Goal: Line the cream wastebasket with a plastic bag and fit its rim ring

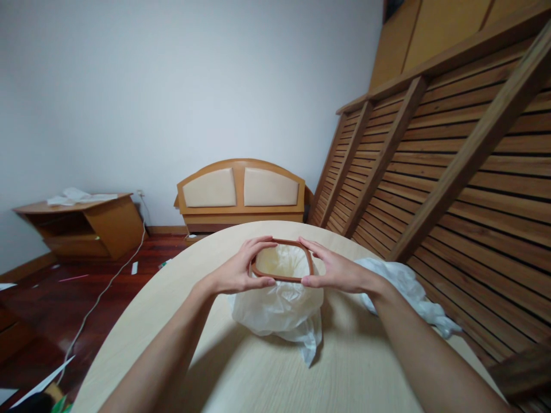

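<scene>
1. My left hand [241, 269] gripped the left side of the ring [279, 279], thumb on its near edge and fingers curled over its far edge.
2. My right hand [336, 269] gripped the right side of the ring the same way.
3. The ring, brown and rounded-square, sat at the centre of the frame, level, on top of a white bag [275, 310].
4. The bag lined the opening inside the ring and spilled out below it onto the worktop [258, 373]; I could not tell what it covered.
5. A second bag [408, 287] lay crumpled on the worktop just right of my right wrist.
6. Past the worktop, a headboard [240, 189] stood against the wall at centre.
7. A cabinet [86, 223] stood at mid left, with a cable [103, 292] trailing across the floor below it.
8. Wooden slats [451, 160] leaned across the right of the frame.
</scene>
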Tool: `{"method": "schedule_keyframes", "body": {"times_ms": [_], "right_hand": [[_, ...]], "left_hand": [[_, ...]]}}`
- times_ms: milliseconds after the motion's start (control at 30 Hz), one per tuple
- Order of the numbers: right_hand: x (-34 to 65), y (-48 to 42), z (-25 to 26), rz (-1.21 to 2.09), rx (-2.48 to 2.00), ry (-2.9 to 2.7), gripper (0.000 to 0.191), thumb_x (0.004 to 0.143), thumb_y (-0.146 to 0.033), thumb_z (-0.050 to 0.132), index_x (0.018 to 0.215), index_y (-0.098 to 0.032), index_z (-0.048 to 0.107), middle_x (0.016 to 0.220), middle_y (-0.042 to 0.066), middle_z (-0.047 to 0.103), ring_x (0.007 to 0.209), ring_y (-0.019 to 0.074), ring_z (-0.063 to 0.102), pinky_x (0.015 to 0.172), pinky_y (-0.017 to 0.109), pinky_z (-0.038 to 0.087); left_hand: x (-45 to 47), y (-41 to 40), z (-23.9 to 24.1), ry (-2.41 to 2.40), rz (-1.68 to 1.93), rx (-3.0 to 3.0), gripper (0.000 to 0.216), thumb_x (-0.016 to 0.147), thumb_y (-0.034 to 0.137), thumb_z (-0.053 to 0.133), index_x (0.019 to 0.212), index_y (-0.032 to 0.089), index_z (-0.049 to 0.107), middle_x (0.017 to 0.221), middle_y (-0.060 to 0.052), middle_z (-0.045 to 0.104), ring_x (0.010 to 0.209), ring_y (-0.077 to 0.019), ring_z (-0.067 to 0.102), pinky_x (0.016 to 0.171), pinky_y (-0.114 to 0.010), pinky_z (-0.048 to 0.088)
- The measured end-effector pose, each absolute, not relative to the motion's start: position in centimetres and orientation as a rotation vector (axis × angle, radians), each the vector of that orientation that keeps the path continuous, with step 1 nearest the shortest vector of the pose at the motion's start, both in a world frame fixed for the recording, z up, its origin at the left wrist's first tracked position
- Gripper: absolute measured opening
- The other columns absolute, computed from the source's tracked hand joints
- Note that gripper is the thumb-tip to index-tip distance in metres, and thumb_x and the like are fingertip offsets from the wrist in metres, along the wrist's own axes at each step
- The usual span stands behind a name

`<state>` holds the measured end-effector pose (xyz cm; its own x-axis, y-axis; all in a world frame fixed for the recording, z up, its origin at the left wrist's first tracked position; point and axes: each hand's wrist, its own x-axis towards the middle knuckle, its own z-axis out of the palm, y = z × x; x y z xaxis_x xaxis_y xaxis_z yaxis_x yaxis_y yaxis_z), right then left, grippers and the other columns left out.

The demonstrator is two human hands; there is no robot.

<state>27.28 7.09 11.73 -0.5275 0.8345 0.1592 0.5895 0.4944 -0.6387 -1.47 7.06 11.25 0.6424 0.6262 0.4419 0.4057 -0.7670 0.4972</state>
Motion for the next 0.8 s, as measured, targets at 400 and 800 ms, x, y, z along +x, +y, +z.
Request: {"method": "schedule_keyframes", "body": {"times_ms": [400,800], "right_hand": [[27.3,6.5,12.3,0.871,-1.193,-2.37,0.119,0.074,-0.073,0.068,0.161,-0.013,0.012,0.168,0.014,0.008,0.154,0.0299,0.009,0.126,0.049,0.007],[26.9,5.9,12.3,0.946,-1.09,-2.399,0.12,0.08,-0.077,0.058,0.161,-0.011,-0.002,0.168,0.014,-0.004,0.154,0.0313,-0.004,0.126,0.049,0.003]], "left_hand": [[-1.3,6.9,11.2,0.876,0.844,2.464,0.083,0.079,0.06,0.073,0.147,0.024,0.041,0.158,-0.017,0.032,0.148,-0.0346,0.028,0.121,-0.059,0.024],[-1.2,7.0,10.7,0.863,0.989,2.404,0.1,0.069,0.059,0.082,0.15,0.024,0.035,0.149,-0.017,0.043,0.138,-0.0361,0.042,0.116,-0.058,0.033]]}}
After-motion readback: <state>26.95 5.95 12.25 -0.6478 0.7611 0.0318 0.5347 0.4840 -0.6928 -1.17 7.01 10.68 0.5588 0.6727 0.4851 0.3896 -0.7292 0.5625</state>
